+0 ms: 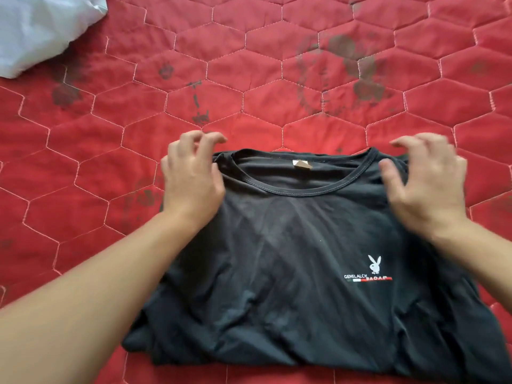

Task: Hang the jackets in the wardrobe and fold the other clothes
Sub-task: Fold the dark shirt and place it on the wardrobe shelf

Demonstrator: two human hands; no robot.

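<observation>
A black T-shirt point(299, 245) lies front up on the red quilt, its sides folded in and its round collar pointing away from me. A white rabbit logo with lettering sits on its right chest. My left hand point(191, 176) hovers over the shirt's left shoulder, fingers loosely curled past the far edge and holding nothing. Over the right shoulder my right hand point(426, 184) is in the same pose, thumb close to the fabric and fingers bent above it. Both hands are slightly blurred.
The red quilted bed cover point(277, 65), stitched in hexagons and marked with dark stains, fills the view. A white garment or bag point(36, 29) lies at the far left corner.
</observation>
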